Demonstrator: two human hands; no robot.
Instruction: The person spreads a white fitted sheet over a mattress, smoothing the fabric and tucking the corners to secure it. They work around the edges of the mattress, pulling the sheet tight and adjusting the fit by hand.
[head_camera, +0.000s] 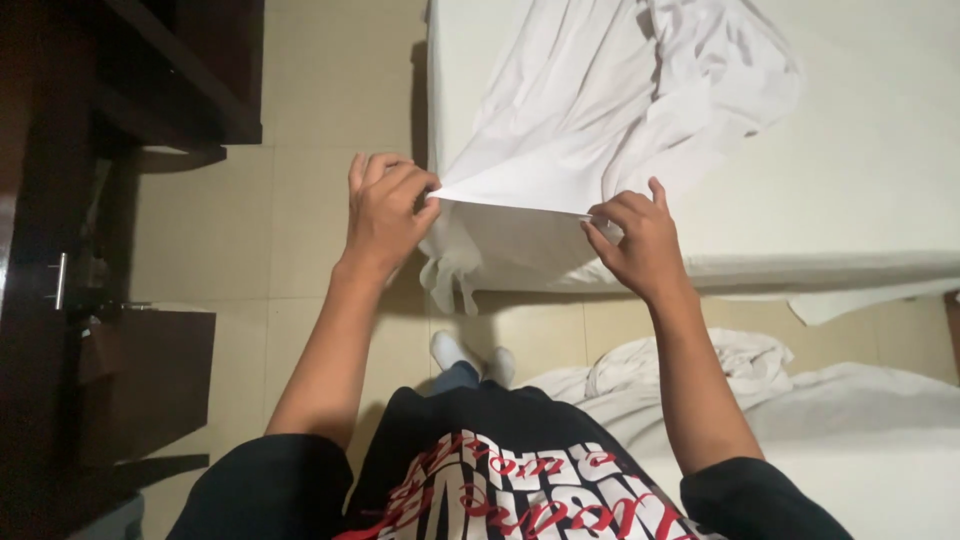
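Our left hand (385, 215) and right hand (635, 240) each pinch an edge of the white sheet (600, 110), stretched taut between them, draped over the mattress (880, 170) at twelve o'clock.

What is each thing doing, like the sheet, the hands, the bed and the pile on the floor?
white sheet: crumpled on the bed, one edge pulled taut between both hands
left hand: pinching the sheet's edge
right hand: pinching the same edge
bed: mattress mostly bare
heap of white linen: bunched on the floor
dark cabinet: its state cannot be told
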